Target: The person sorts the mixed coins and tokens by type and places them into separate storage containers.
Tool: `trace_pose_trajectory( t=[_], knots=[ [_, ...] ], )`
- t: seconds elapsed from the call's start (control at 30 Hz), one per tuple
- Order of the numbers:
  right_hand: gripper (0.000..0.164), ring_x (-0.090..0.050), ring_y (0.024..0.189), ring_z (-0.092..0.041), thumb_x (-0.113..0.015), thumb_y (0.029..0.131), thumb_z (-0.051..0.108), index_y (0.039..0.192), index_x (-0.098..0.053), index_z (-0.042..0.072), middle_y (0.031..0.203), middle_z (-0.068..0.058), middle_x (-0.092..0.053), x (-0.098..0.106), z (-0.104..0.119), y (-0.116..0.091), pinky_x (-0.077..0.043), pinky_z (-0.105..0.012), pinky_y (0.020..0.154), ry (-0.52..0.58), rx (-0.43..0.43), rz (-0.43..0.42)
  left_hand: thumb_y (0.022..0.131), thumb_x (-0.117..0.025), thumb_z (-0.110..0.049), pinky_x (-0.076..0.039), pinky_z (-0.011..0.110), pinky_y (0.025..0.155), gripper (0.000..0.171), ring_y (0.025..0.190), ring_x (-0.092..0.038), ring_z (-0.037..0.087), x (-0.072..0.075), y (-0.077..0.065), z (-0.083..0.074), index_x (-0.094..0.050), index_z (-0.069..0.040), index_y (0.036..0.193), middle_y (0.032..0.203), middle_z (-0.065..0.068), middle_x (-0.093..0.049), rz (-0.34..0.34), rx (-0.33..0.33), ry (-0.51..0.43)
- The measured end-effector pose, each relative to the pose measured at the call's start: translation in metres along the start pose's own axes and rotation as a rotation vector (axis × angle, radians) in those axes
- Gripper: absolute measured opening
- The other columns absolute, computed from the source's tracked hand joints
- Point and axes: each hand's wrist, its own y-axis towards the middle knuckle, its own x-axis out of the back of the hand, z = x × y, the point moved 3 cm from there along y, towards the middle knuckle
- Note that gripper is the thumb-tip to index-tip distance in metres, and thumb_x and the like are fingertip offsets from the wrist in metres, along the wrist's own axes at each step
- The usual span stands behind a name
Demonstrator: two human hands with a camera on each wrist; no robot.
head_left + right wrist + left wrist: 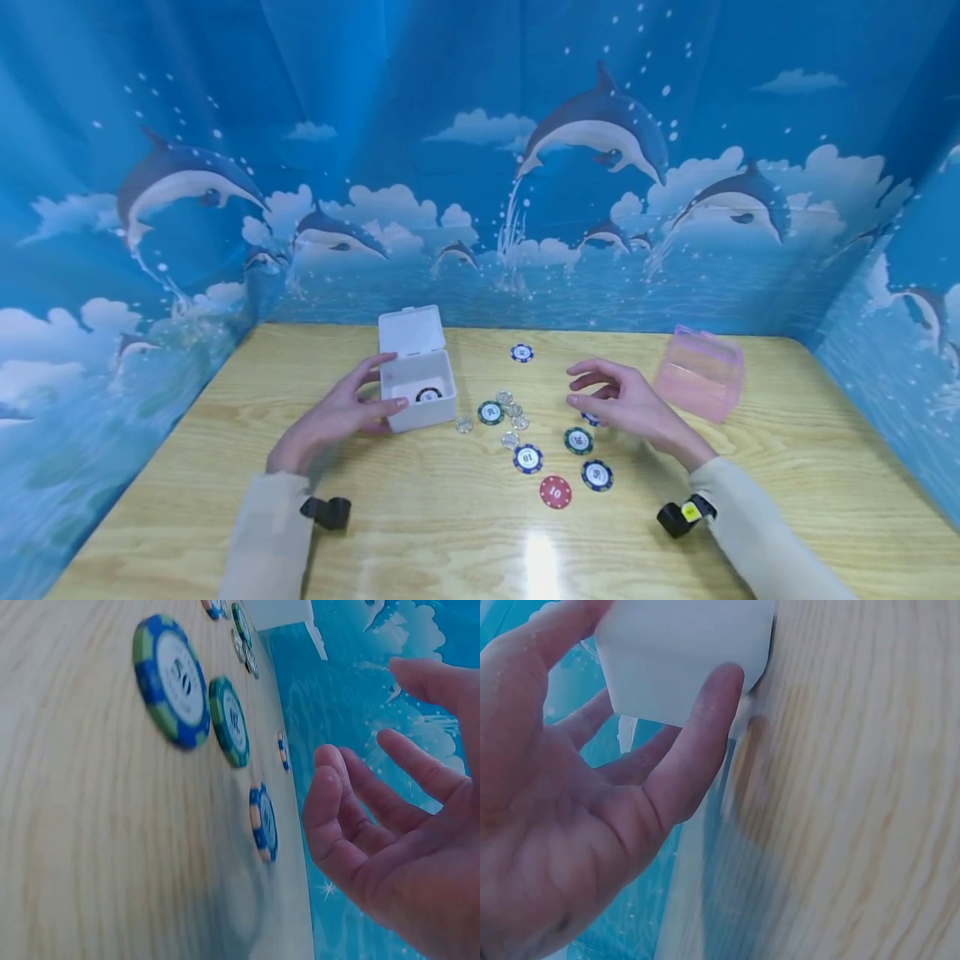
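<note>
My left hand (pixel 335 418) grips a small white box (pixel 433 414) by its left side, thumb at the near wall and fingers behind. The box's lid stands open at the back, and one black-rimmed chip (pixel 428 395) lies inside. In the left wrist view, the thumb (pixel 705 735) presses the box's wall. Above the table, my right hand (pixel 632 406) hovers with loosely bent fingers and nothing between them. Partly hidden under it in the head view is a blue poker chip (pixel 263 823). A green chip (pixel 578 441) and a blue-and-green chip (pixel 597 475) lie nearer me.
Between the hands are several clear discs (pixel 510 439), a green chip (pixel 491 412), a blue chip (pixel 528 458) and a red chip (pixel 556 492). Another blue chip (pixel 522 353) lies farther back. A pink transparent box (pixel 697 379) stands right, before the dolphin-print curtain (pixel 480 192).
</note>
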Motion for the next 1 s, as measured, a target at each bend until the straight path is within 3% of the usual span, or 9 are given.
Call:
trace_pose_trajectory(
  t=[0.2, 0.53, 0.77, 1.0],
  knots=[
    [0.062, -0.070, 0.106, -0.027, -0.075, 0.094, 0.035, 0.144, -0.052, 0.009, 0.137, -0.022, -0.061, 0.009, -0.010, -0.005, -0.061, -0.040, 0.079, -0.014, -0.031, -0.003, 0.093, -0.076, -0.038, -0.063, 0.043, 0.092, 0.091, 0.135, -0.052, 0.048, 0.000, -0.001, 0.000, -0.019, -0.031, 0.163, 0.168, 0.020, -0.016, -0.004, -0.003, -0.005],
    [0.062, -0.069, 0.104, -0.025, -0.076, 0.093, 0.028, 0.147, -0.049, 0.013, 0.138, -0.020, -0.059, 0.018, -0.026, -0.008, -0.059, -0.036, 0.067, -0.074, -0.079, 0.058, 0.093, -0.076, -0.035, -0.063, 0.044, 0.091, 0.090, 0.127, -0.060, 0.042, 0.001, 0.001, 0.001, -0.018, -0.031, 0.163, 0.165, 0.020, -0.023, 0.008, -0.006, -0.019],
    [0.067, -0.069, 0.102, -0.023, -0.081, 0.088, 0.024, 0.146, -0.050, 0.012, 0.137, -0.020, -0.062, 0.022, -0.030, -0.006, -0.057, -0.033, 0.072, -0.160, -0.048, 0.052, 0.094, -0.076, -0.033, -0.063, 0.044, 0.091, 0.090, 0.123, -0.063, 0.040, 0.001, 0.001, 0.001, -0.018, -0.030, 0.163, 0.164, 0.021, -0.023, 0.016, -0.012, -0.027],
    [0.069, -0.069, 0.089, -0.019, -0.084, 0.082, 0.017, 0.144, -0.054, 0.010, 0.131, -0.018, -0.065, 0.022, -0.034, -0.002, -0.056, -0.029, 0.072, -0.225, -0.011, 0.024, 0.094, -0.075, -0.032, -0.063, 0.043, 0.091, 0.089, 0.124, -0.062, 0.040, 0.001, 0.000, 0.001, -0.019, -0.029, 0.163, 0.164, 0.021, -0.024, 0.010, -0.012, -0.025]
  ],
)
